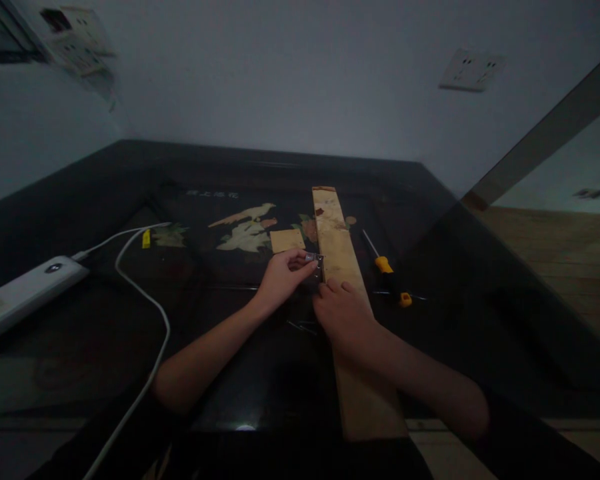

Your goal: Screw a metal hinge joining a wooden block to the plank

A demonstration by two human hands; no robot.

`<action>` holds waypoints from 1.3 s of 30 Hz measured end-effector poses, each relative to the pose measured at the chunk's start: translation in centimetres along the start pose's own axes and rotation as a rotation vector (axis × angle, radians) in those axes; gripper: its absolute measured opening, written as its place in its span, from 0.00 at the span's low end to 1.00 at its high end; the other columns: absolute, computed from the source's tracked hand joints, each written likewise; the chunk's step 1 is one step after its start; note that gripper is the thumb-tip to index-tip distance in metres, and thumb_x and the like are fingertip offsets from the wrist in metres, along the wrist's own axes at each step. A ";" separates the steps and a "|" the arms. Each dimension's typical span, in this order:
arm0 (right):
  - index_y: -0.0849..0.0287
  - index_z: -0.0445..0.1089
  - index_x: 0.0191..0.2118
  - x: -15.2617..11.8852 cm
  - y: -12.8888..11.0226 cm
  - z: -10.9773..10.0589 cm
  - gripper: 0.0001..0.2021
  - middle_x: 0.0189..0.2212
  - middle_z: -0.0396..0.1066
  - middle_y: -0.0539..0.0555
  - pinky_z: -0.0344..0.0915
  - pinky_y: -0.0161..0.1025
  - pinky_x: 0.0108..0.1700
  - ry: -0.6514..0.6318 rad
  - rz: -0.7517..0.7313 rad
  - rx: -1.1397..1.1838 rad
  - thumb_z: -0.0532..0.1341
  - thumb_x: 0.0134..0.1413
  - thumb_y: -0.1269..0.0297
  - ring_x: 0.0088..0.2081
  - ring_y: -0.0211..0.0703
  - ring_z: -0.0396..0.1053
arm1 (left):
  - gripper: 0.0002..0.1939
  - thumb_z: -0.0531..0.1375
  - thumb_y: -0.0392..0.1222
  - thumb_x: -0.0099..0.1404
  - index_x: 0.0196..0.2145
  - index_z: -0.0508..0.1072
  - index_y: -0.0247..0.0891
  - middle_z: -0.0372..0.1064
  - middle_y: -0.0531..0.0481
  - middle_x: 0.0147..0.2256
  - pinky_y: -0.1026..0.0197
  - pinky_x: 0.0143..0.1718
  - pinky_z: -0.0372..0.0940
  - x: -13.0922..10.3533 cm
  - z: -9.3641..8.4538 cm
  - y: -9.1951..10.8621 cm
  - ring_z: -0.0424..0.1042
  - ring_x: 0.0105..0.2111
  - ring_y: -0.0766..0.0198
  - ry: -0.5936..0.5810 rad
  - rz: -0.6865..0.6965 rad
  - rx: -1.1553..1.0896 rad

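Note:
A long wooden board [340, 247] lies lengthwise on the dark table [260, 373]. At the board's left edge, my left hand [286, 272] pinches a small metal hinge-like piece [319, 267] between thumb and fingers. My right hand [347, 310] rests on the board just below that piece, its fingers curled at the left edge; whether they grip anything is hidden. A small square wooden piece [287, 241] sits just beyond my left hand. Several thin screws or nails [303, 326] lie left of my right hand.
Right of the board are a yellow-and-black screwdriver [384, 265] and another yellow-handled tool [405, 300]. At the left lie a white power strip [35, 290], its white cable [163, 313] and a small yellow object [147, 239]. A wall [280, 80] stands behind the table.

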State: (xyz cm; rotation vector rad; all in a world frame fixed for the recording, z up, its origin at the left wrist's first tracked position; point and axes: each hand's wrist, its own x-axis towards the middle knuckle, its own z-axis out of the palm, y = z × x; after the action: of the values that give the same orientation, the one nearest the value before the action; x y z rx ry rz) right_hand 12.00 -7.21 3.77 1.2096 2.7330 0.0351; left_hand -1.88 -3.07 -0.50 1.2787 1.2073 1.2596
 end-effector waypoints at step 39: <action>0.63 0.56 0.58 0.9 8.1 7.0 0.25 0.60 0.57 0.63 0.51 0.45 0.63 0.498 0.352 1.099 0.53 0.53 0.68 0.63 0.42 0.54 | 0.07 0.62 0.43 0.56 0.28 0.69 0.38 0.73 0.46 0.46 0.53 0.52 0.61 -1.6 3.4 0.7 0.70 0.48 0.56 -0.239 -0.095 -0.069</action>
State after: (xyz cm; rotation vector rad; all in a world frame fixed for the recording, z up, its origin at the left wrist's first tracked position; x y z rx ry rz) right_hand 18.39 -1.32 -2.59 2.1331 2.8883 -1.4656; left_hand 1.58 -4.68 -0.06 1.2667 1.0322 1.0389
